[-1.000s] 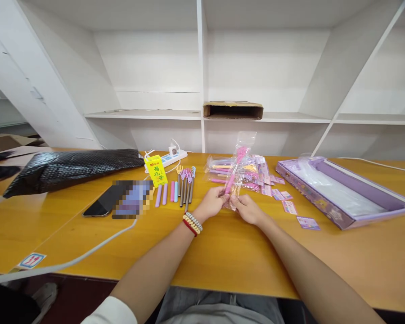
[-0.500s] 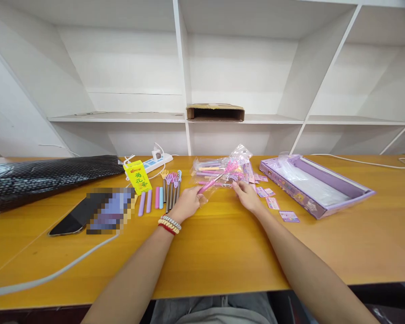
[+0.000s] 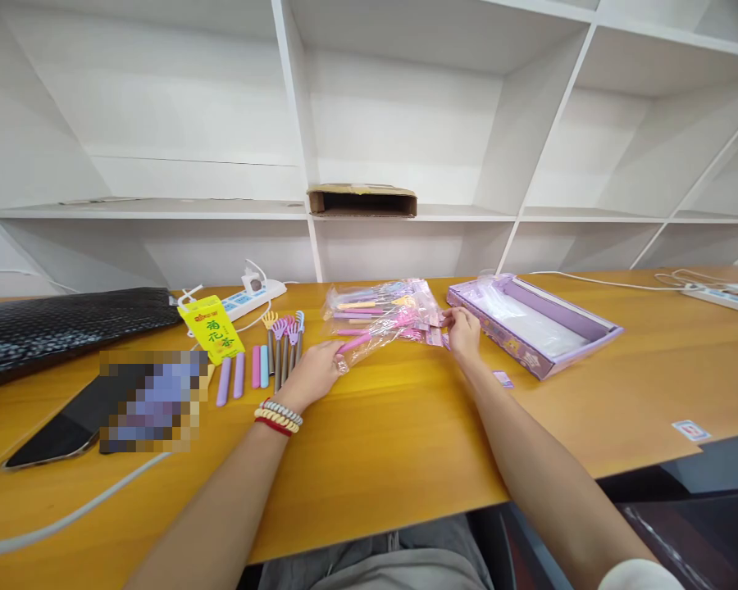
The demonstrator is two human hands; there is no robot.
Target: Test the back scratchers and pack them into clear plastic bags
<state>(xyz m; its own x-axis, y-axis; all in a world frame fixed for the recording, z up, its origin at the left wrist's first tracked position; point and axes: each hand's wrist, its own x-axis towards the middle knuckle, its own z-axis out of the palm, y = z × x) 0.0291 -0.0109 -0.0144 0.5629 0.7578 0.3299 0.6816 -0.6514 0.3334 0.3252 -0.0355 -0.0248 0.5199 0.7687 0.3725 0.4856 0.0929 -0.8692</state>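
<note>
My left hand [image 3: 315, 373] is closed around the handle of a pink back scratcher [image 3: 357, 342] in a clear plastic sleeve. Its claw end points up and right, over a pile of wrapped back scratchers [image 3: 360, 305]. At the right side of the pile, my right hand [image 3: 463, 334] has its fingers pinched by the sleeve's end and some small printed cards [image 3: 434, 336]; what exactly they grip is hidden. Left of my left hand lie several unwrapped back scratchers [image 3: 284, 352] with claw heads and metal rods. Loose purple handles [image 3: 224, 379], a pink one and a blue one lie beside them.
An open purple box [image 3: 532, 360] with clear plastic inside stands right. To the left are a yellow tea packet [image 3: 210, 329], a power strip [image 3: 255, 299], a phone [image 3: 55, 426] and a black textured roll [image 3: 74, 332]. A cardboard box [image 3: 362, 190] sits on the shelf.
The view has swung to the right. My right hand has moved from the scratcher's claw end to the right side of the pile, by the cards. My left hand keeps the pink handle.
</note>
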